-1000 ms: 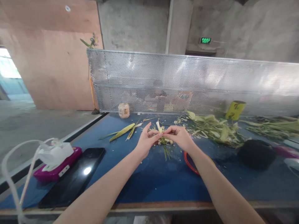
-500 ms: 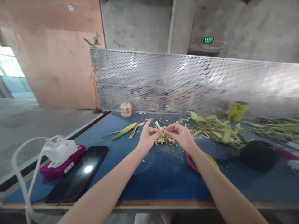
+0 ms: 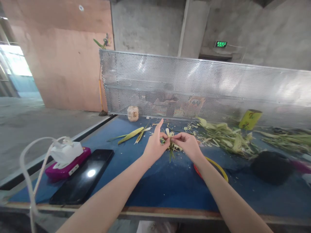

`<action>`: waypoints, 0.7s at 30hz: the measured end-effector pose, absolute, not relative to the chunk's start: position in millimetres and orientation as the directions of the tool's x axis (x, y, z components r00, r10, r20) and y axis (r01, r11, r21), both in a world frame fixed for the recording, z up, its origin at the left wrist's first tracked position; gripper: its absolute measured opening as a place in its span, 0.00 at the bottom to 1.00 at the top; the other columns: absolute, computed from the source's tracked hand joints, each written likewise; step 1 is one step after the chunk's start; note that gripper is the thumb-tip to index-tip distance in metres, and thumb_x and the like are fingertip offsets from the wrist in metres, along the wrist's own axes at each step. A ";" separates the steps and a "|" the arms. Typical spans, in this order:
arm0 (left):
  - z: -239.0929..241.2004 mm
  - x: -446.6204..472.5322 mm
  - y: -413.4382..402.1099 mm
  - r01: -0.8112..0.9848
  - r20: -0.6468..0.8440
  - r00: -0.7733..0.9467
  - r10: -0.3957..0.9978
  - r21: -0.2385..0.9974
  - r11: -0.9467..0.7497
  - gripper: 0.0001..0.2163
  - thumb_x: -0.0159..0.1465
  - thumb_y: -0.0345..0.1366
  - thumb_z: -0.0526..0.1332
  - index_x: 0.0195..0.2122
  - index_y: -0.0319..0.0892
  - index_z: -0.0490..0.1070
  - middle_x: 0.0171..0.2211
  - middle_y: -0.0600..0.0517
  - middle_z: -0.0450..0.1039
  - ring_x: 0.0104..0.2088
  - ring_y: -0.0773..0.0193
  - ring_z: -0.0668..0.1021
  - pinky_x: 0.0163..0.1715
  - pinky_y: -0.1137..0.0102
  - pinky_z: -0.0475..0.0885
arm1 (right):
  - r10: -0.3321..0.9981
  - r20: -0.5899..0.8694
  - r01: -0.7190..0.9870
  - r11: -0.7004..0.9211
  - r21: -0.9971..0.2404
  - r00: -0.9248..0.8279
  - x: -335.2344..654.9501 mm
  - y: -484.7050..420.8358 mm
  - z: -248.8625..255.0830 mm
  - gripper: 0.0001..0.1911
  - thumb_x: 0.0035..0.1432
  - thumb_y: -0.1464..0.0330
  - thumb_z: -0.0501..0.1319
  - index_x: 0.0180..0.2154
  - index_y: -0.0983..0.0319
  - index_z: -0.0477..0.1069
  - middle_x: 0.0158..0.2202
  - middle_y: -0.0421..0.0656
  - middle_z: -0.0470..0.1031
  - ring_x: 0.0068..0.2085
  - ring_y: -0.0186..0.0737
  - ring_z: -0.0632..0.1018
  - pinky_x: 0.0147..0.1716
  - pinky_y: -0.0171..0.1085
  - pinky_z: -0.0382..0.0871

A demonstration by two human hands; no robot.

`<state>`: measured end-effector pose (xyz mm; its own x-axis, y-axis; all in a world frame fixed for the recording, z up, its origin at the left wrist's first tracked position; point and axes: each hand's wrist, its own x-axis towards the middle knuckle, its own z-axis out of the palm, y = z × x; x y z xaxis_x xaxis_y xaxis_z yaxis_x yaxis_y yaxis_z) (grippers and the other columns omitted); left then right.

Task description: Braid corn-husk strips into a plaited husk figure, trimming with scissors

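Note:
My left hand [image 3: 155, 145] is pinched at thumb and fingers, with one finger pointing up. My right hand [image 3: 188, 146] meets it, its fingertips pinched too. Between them is a pale husk strip [image 3: 167, 132], which both hands grip. Beneath the fingers lies a small heap of shredded husk bits [image 3: 178, 149], with thin green strands [image 3: 172, 156] hanging toward me. The fingertips partly hide the strip, so its full shape cannot be seen. Under my right forearm are a red ring [image 3: 198, 171] and a yellow ring [image 3: 220, 168], partly covered.
A phone [image 3: 82, 176] and a purple power strip [image 3: 68, 165] with a white plug lie left. Long husk leaves [image 3: 131, 135] and a tape-wrapped jar [image 3: 132, 114] are farther back. A husk pile [image 3: 225, 136], yellow-green tube [image 3: 250, 119] and black object [image 3: 272, 167] lie right. Perforated metal panel [image 3: 150, 81] stands behind.
The view has shifted slightly, moving the scene right. My left finger points more upright, and my right hand's fingertips have come down closer to the left thumb on the husk strip.

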<state>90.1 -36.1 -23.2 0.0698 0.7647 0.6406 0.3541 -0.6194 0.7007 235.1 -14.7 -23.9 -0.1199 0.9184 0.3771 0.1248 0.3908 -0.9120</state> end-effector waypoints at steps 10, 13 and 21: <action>-27.4 94.2 -23.3 -0.256 0.298 -0.070 0.952 0.917 -0.306 0.39 0.47 0.31 0.64 0.58 0.36 0.44 0.19 0.58 0.69 0.21 0.73 0.69 0.27 0.75 0.63 | 0.900 0.413 0.136 0.430 -0.892 -0.135 234.3 -10.1 -27.7 0.10 0.40 0.63 0.63 0.22 0.63 0.67 0.23 0.40 0.71 0.25 0.33 0.70 0.27 0.34 0.63; -27.6 92.8 -21.5 -0.299 0.245 -0.060 0.968 0.921 -0.251 0.41 0.46 0.30 0.65 0.58 0.35 0.42 0.20 0.56 0.72 0.20 0.74 0.69 0.26 0.75 0.63 | 0.875 0.459 0.174 0.481 -0.859 -0.154 235.2 -10.4 -26.7 0.09 0.43 0.64 0.62 0.24 0.62 0.67 0.24 0.40 0.71 0.27 0.33 0.71 0.29 0.34 0.64; -23.4 90.2 -23.6 -0.313 0.217 -0.039 0.975 0.925 -0.218 0.51 0.42 0.29 0.68 0.59 0.34 0.32 0.20 0.56 0.72 0.19 0.73 0.70 0.25 0.75 0.64 | 0.884 0.450 0.166 0.467 -0.869 -0.128 236.5 -12.5 -23.1 0.11 0.43 0.61 0.61 0.25 0.62 0.69 0.26 0.41 0.73 0.29 0.36 0.73 0.31 0.34 0.66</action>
<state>90.2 -23.6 -23.4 -0.0386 0.9755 0.2166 -0.3126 -0.2177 0.9246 236.5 -12.5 -23.1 -0.1285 0.8836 0.4503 0.1655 0.4668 -0.8688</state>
